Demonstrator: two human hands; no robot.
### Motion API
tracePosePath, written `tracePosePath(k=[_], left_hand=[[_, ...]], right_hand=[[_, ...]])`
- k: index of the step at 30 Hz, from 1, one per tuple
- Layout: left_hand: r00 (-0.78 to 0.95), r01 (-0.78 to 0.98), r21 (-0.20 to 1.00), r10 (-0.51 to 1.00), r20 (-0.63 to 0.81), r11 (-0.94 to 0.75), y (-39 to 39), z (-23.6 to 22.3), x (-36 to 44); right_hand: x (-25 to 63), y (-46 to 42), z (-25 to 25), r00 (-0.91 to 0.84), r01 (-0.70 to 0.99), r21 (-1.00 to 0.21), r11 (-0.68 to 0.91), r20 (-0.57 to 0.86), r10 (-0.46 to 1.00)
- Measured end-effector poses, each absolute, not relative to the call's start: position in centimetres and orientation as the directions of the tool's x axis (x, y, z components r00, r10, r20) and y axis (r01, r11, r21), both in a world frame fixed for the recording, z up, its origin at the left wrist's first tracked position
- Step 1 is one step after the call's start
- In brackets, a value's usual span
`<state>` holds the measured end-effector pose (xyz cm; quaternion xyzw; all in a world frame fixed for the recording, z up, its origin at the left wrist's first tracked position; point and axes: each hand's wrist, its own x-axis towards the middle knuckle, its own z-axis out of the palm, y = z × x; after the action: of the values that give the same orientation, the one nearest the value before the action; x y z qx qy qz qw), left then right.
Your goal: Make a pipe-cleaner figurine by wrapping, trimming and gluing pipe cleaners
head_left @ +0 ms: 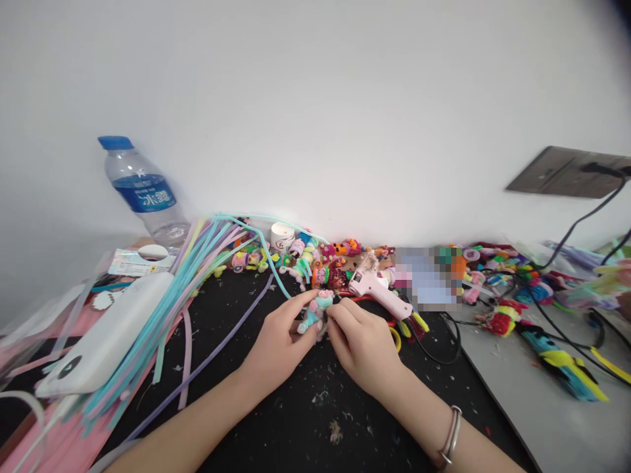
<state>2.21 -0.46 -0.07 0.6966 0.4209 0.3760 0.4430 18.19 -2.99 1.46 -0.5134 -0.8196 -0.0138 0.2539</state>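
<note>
Between my hands, above the black mat (290, 427), is a small fuzzy figure (312, 314) in light blue and pink, apparently made of pipe cleaners. My left hand (282, 335) grips it from the left, thumb below and fingers behind. My right hand (362, 338) is closed, its thumb and forefinger pinched at the figure's right side. Whether those fingertips hold a separate small piece is hidden. Just beyond the right hand lies a pink hot glue gun (382, 293) with its nozzle end toward the wall.
Long pastel pipe cleaners (162, 315) and a white power bank (108, 335) lie at left, near a water bottle (142, 190). Small colourful fuzzy figures and a paper cup (282, 236) line the wall. Black cables (456, 345) run at right from a wall socket (566, 172).
</note>
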Motion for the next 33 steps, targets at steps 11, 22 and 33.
tracePosePath(k=[11,22,33], left_hand=[[0.403,0.111,0.978,0.907,0.12,-0.178,-0.33,-0.13,2.29],[0.372,0.156,0.97,0.92,0.119,-0.189,-0.29,0.24,2.31],[0.312,0.303,0.894,0.921,0.234,-0.329,-0.35,-0.09,2.1]], right_hand=[[18.41,-2.86,0.74,-0.19,0.634,-0.614,0.471,0.467,0.864],[18.5,-2.9,0.91,-0.258,0.713,-0.498,0.493,0.467,0.845],[18.6,-2.77,1.27,-0.377,0.871,-0.18,0.458,0.354,0.856]])
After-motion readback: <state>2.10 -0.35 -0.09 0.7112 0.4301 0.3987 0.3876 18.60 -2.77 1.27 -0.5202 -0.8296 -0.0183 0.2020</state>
